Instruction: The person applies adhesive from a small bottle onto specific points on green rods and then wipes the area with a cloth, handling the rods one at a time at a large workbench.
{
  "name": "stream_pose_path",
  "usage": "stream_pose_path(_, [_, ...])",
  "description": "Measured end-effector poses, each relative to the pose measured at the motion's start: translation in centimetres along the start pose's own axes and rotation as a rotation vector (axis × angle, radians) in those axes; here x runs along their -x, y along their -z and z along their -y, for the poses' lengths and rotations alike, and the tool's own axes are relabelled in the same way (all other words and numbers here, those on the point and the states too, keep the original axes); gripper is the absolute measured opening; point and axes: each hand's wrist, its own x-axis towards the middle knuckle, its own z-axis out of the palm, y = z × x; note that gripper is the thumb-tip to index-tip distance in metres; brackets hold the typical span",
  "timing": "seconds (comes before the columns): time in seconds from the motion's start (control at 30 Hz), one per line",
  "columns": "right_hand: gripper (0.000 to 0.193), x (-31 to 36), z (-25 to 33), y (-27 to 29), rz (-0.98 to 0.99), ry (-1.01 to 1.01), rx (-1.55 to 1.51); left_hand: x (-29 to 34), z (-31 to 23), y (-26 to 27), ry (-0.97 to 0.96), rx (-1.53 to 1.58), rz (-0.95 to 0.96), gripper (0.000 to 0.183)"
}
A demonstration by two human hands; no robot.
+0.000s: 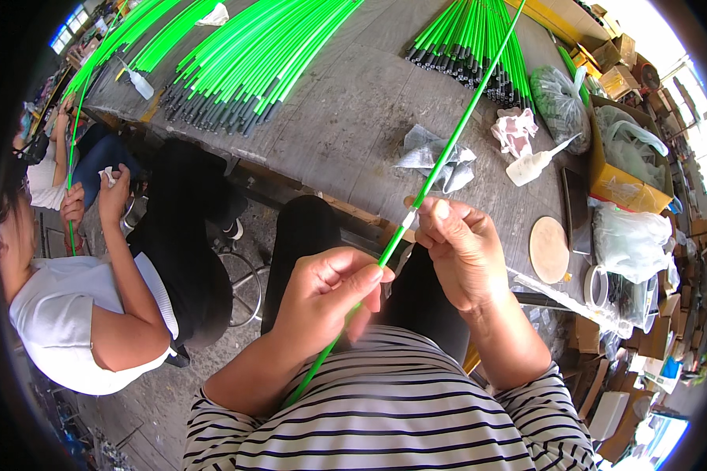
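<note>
I watch the left hand (327, 289) grasp a likely springy green rod (441, 160), best held beside its white band (408, 219), the right hand's (465, 247) hold unclear.

Just ahead of where I grip, a crumpled grey plastic wrapper (457, 171) lies on the worn worktable (346, 102). Ahead and to my right are crumpled pinkish paper (514, 132) and, farther off, a bulging plastic bag (559, 106). Right of my grip I have a round tan disc (549, 250), with a white tape roll (603, 289) near it; beyond them stand a yellow cardboard box (624, 192) and a pale plastic bag (632, 235). Well to my left, a co-worker in a white short-sleeved top (63, 322) sits above the grey floor (173, 416).
</note>
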Motion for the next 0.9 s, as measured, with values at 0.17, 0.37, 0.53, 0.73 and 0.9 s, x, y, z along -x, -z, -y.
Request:
stream_pose_path(0.17, [0.016,0.1,0.0,0.2,0.04,-0.035,-0.025,-0.2,0.1,0.2,0.107,0.183,0.101,0.027])
stream_pose_path(0.37, [0.011,0.0,-0.3,0.5,0.1,-0.044,-0.113,-0.4,-0.1,-0.2,0.297,0.358,0.181,0.035])
stream_pose_path(0.53, [0.006,-0.3,-0.5,0.9,0.201,-0.013,-0.16,-0.1,0.4,0.2,0.375,0.343,0.301,0.04])
stream_pose_path(0.73, [0.004,0.0,-0.1,0.6,0.116,-0.059,-0.051,0.2,1.0,-2.0,-0.472,-1.036,-0.167,0.033])
stream_pose_path(0.9, [0.006,0.6,-0.3,0.4,0.033,-0.035,0.012,0.1,1.1,-1.5,-0.323,-0.816,-0.071,0.04])
